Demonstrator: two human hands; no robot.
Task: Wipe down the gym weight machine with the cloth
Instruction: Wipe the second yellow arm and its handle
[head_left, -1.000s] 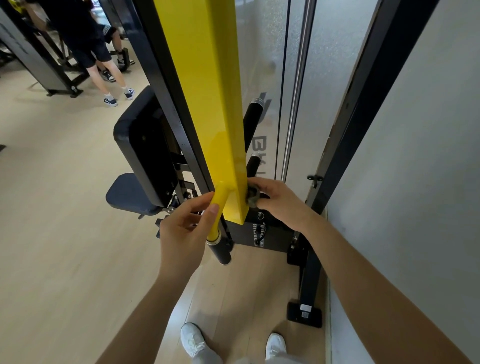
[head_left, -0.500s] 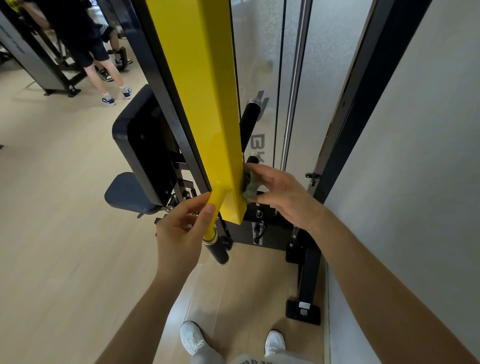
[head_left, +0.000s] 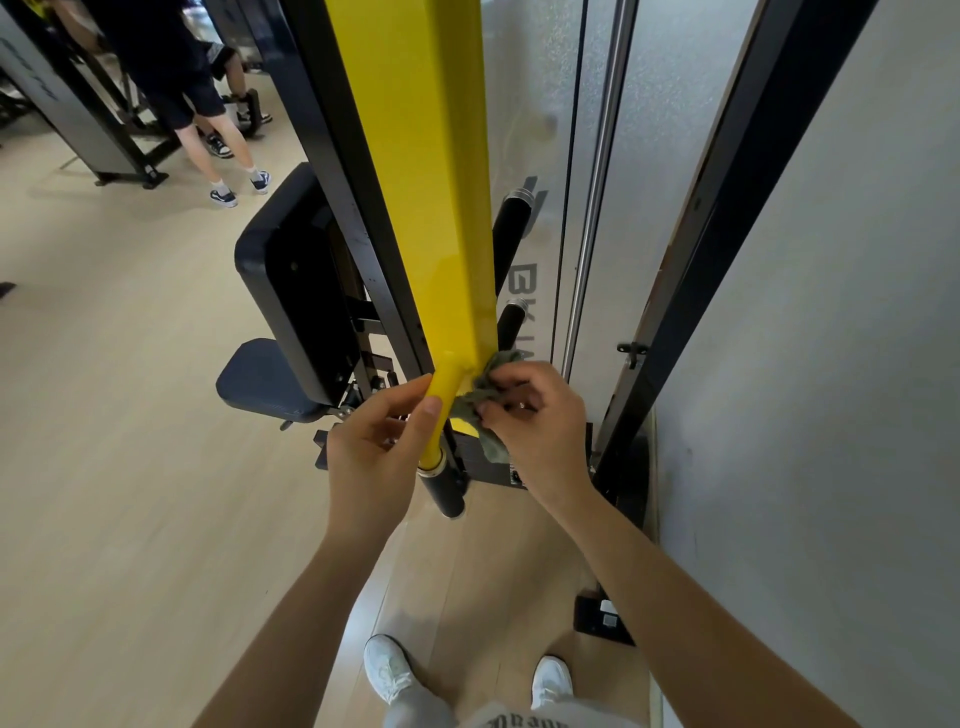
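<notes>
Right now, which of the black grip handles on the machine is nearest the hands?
The black rubber grip at the yellow round bar's lower end, just below the left hand; the two other black grips sit higher, behind the beam.

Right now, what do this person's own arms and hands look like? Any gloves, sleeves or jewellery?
Both forearms are bare right up to the frame's lower edge, with no sleeves in view. The left hand and the right hand wear no gloves, and no rings, watch or wristband show. Fingernails look short and plain.

Head camera looks steeply down, close upon probably chest-high hands (head_left: 379, 457).
</notes>
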